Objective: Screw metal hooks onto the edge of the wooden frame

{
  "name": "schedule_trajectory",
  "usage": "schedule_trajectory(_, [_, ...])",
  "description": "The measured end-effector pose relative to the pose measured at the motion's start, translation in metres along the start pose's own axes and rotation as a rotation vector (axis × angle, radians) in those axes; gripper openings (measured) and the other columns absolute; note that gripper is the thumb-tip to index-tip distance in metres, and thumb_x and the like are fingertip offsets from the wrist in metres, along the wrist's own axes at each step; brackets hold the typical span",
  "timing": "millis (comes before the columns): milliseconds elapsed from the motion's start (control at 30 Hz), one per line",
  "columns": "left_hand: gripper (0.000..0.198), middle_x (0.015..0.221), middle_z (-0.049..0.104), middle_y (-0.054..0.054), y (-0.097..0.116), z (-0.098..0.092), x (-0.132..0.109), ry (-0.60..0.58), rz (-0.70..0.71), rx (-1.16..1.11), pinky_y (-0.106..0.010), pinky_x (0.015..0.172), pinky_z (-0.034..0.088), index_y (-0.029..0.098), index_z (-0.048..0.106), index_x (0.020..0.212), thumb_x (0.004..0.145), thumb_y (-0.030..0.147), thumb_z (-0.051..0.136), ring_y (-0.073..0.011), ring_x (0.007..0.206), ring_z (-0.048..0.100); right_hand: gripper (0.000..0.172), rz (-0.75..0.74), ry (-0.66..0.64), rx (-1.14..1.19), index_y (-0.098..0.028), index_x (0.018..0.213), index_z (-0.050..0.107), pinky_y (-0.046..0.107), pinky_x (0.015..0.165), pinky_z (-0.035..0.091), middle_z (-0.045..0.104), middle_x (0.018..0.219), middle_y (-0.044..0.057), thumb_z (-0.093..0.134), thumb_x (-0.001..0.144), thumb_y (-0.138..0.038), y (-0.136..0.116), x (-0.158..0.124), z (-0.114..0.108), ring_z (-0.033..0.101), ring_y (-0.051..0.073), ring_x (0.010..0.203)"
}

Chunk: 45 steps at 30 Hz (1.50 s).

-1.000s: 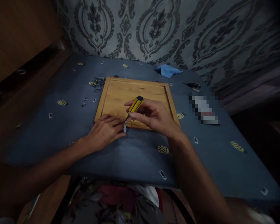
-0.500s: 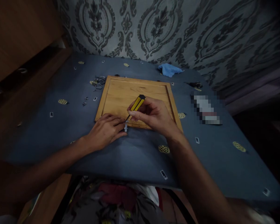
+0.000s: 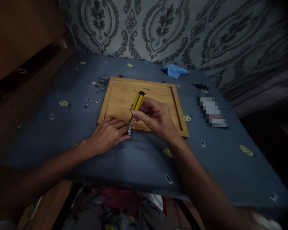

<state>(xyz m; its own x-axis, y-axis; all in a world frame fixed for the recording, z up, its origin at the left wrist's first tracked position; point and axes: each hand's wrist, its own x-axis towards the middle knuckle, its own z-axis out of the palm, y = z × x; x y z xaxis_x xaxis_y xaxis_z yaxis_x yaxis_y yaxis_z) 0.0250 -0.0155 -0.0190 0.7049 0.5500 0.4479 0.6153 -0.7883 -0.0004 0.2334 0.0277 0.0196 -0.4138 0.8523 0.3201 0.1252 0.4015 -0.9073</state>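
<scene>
A yellow-and-black screwdriver (image 3: 138, 101) is gripped by the fingers of my right hand (image 3: 156, 116), its shaft leaning slightly and its tip down at a small metal fitting (image 3: 129, 130). That silvery fitting sits at the near edge of a framed wooden panel (image 3: 124, 92), which lies flat on the table. My left hand (image 3: 109, 133) is closed on the fitting and the panel's edge, fingers on top and thumb at the front. Part of the fitting is hidden by these fingers. Small dark holes (image 3: 143, 128) show along the panel's near edge, right of the fitting.
Several loose screws (image 3: 87, 103) and a heap of metal fittings (image 3: 102, 83) lie left of the panel. Behind it is a blue cloth (image 3: 175, 71). A dark object (image 3: 201, 86) and a blurred-out packet (image 3: 212, 111) lie to the right on the blue tablecloth (image 3: 124, 169).
The screwdriver stands more upright, its handle having moved a little to the left with my right hand. My left hand keeps its place at the fitting.
</scene>
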Motion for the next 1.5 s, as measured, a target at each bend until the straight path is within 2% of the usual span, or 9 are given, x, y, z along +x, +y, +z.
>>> schedule_trajectory(200, [0.033,0.118,0.079,-0.011,-0.001,0.002,-0.002,-0.019,-0.007,-0.018,-0.038,0.096,0.053,0.015,0.073,0.113,0.107,0.041,0.053,-0.0225,0.109,0.074,0.041,-0.07,0.043,-0.076,-0.021,0.079,0.057,0.026,0.057,0.048,0.063,0.065,-0.003,0.074,0.089,-0.057,0.001,0.003,0.003,0.067,0.014,0.061])
schedule_trajectory(567, [0.032,0.119,0.078,-0.012,0.0,0.0,-0.001,-0.028,-0.009,-0.049,-0.039,0.097,0.054,0.013,0.074,0.113,0.106,0.039,0.056,-0.024,0.112,0.074,0.043,-0.042,0.034,-0.031,-0.021,0.083,0.057,0.027,0.062,0.051,0.063,0.07,-0.002,0.073,0.088,-0.061,0.008,0.004,0.005,0.067,0.015,0.064])
schedule_trajectory(1033, [0.032,0.12,0.079,-0.011,0.0,-0.001,0.0,-0.026,-0.012,-0.019,-0.039,0.097,0.054,0.014,0.073,0.115,0.106,0.04,0.056,-0.0235,0.111,0.075,0.033,-0.152,0.099,-0.183,-0.02,0.084,0.064,0.026,0.062,0.049,0.065,0.072,-0.001,0.074,0.09,-0.05,-0.002,-0.004,0.007,0.064,0.013,0.065])
schedule_trajectory(1200, [0.033,0.116,0.08,-0.01,0.0,-0.001,0.0,-0.001,0.002,-0.011,-0.039,0.096,0.054,0.013,0.073,0.114,0.106,0.04,0.055,-0.0237,0.11,0.075,0.036,-0.106,0.103,-0.165,-0.021,0.082,0.061,0.028,0.063,0.051,0.066,0.074,0.0,0.074,0.09,-0.054,-0.007,-0.004,0.001,0.065,0.015,0.067])
schedule_trajectory(1500, [0.031,0.121,0.078,-0.011,-0.001,-0.001,-0.001,-0.048,-0.03,-0.031,-0.04,0.099,0.053,0.016,0.074,0.116,0.105,0.04,0.057,-0.0239,0.114,0.074,0.033,-0.102,0.09,-0.169,-0.021,0.086,0.062,0.028,0.062,0.051,0.066,0.074,-0.001,0.074,0.091,-0.051,-0.004,-0.005,0.001,0.067,0.015,0.067])
